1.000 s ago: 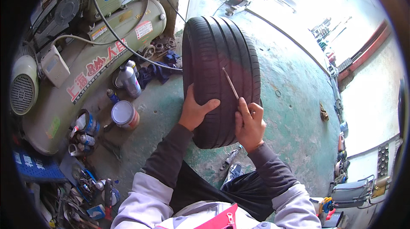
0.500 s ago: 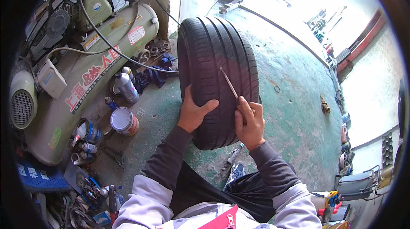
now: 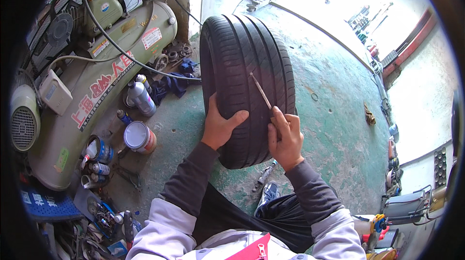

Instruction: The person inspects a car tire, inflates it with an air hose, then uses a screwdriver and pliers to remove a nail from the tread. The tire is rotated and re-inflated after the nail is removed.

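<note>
Slightly higher in view now than half a second ago, tyre (image 3: 242, 42) and slim metal tool (image 3: 262, 91) together, and apparently with no slip of the tip along the tread; likely steady work at one spot, then! Right in front of the legs (image 3: 290, 222), between both hands, with a slight lean. Right hand (image 3: 286, 138) at the tread's right side, fingers curled, pinching the tool's lower end, aiming up and leftward. Left hand (image 3: 222, 125) braced at the left edge, thumb across the tread, other fingers too hidden to tell how tightly closed.
</note>
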The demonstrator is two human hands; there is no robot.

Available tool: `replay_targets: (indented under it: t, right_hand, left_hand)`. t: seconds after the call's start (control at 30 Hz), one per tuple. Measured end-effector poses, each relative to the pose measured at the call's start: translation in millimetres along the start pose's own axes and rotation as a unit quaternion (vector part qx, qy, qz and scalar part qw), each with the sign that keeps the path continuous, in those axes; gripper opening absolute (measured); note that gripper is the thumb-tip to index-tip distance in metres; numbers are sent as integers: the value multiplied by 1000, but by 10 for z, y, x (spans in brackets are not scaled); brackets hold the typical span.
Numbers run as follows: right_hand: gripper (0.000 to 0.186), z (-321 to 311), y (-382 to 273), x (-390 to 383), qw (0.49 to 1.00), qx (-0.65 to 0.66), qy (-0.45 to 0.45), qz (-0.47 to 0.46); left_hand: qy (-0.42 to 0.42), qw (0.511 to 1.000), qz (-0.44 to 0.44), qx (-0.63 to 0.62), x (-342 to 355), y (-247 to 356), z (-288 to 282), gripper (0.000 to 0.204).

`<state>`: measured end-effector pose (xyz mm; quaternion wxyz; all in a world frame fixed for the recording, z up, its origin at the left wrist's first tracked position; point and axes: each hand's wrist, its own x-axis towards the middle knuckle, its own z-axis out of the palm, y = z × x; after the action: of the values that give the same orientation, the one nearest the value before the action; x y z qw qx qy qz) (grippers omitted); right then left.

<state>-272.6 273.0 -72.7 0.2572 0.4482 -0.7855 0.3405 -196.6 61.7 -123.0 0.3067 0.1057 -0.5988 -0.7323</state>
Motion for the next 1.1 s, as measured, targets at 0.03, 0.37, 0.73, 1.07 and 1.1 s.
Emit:
replay_targets:
  t: [0.03,0.37,0.73,1.07,1.1]
  right_hand:
    - [48,-44,-15,37,1000,10,-18,8]
    - [38,-2142,-564,1042,939,79,-208,264]
    - [38,-1201,-502,398,972,70,-99,200]
    - [38,-1161,-500,111,975,13,-57,216]
    - [39,-1136,-491,88,974,30,-50,219]
  left_hand:
    - [0,1000,-10,3,8,8,1,99]
    - [11,1000,3,-21,3,3,129,112]
    - [65,994,8,82,-162,14,687,117]
    - [69,997,14,20,-282,-54,1012,119]
    - [70,997,16,28,-282,-59,1011,119]
